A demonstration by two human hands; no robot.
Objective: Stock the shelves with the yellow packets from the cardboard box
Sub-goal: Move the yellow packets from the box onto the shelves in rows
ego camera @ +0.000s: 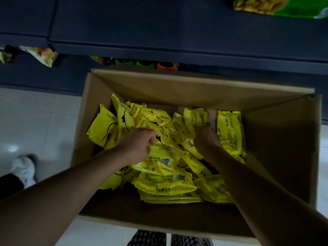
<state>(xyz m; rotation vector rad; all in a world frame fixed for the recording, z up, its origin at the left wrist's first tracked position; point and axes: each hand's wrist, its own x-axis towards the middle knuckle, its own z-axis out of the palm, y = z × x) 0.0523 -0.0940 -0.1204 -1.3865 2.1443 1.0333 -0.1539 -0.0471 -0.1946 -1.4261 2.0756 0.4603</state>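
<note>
An open cardboard box point(177, 87) stands on the floor below me, holding several yellow packets point(165, 185) in a loose pile. My left hand point(136, 144) is down in the box, its fingers curled round yellow packets at the pile's middle. My right hand point(206, 135) reaches in further right, fingers dug into the pile and closed on a packet. One yellow packet point(230, 130) stands on edge against the right side of the pile. Dark shelves point(159, 29) run across the top of the view, beyond the box.
A green and yellow snack bag point(284, 6) lies on the upper shelf at top right. Other snack bags point(44, 54) sit on the lower shelf at left. A white shoe point(24, 167) rests on the pale tiled floor, left of the box.
</note>
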